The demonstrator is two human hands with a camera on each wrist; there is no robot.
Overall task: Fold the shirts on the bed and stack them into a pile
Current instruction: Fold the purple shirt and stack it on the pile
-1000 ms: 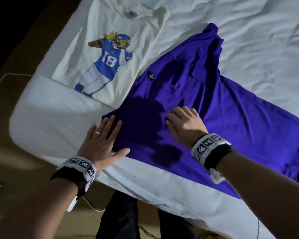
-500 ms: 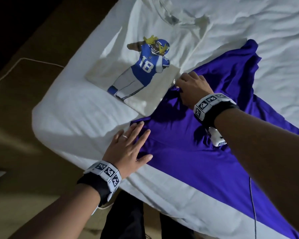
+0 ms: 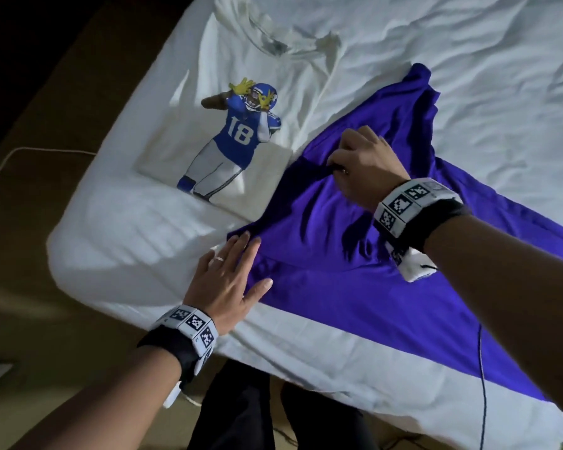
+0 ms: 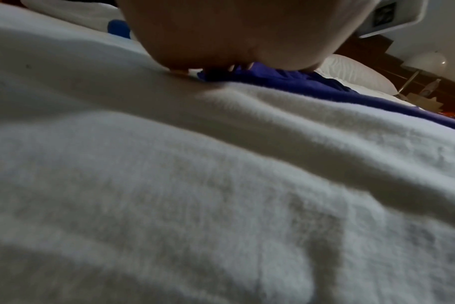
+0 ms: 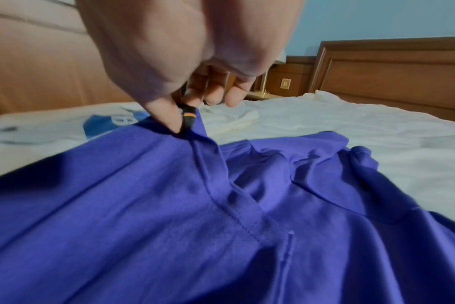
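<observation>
So in the last second my right hand went from lying flat on the purple shirt up to its far edge, and now it's got a pinch of the hem, right at a little black tag. That means the fold is finally starting, nothing's stacked yet.

Left to right: my left hand [image 3: 227, 280] hasn't budged, fingers straight and spread, palm down, pinning the near corner of the purple shirt [image 3: 338, 287] against the bed [image 3: 117, 228]. Holding nothing, just pressing. Past it, the white shirt [image 3: 273, 102] with the blue number 18 football player print lies flat, and the purple one's edge now sits just beside its bottom corner, maybe overlapping a bit.

Then my right hand [image 3: 364, 164], thumb and fingers pinched on the purple fabric and lifting it, so a ridge pulls up toward my fingers.

The purple shirt is a smooth, thin knit with stitched seams, drapey and slippery-looking. The bedding is soft, white and wrinkly, a bit fuzzy up close.
</observation>
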